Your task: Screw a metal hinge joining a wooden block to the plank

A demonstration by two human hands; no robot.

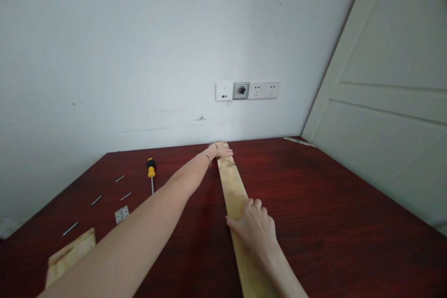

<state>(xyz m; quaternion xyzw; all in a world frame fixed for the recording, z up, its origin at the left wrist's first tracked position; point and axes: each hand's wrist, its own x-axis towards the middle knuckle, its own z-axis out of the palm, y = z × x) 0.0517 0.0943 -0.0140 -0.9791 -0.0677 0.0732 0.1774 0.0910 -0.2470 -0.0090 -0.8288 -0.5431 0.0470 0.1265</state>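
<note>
On the red tabletop (331, 209), a long board (233, 188) in the right hand's grip (256, 224), left hand (223, 149) flat and unclenched atop it.

- Plank (233, 188): bare wood, matt, with rough dark blemishes near its far end.
- Tabletop (331, 205): wood-grained, smooth, with a soft sheen.
- Wood offcut (82, 244): unpainted, with visible grain.
- Screwdriver (151, 173): plastic-looking handle, bare metal shaft.
- Hinge (122, 214) and nail-like fasteners (70, 229): grey metal.
- Bracelet (217, 150): shiny metal.
- Wall (139, 56): matt, smooth, scuffed low down.
- Socket plate (264, 90): smooth plastic.
- Panelled door (394, 107): smooth, painted-looking, low sheen.
</note>
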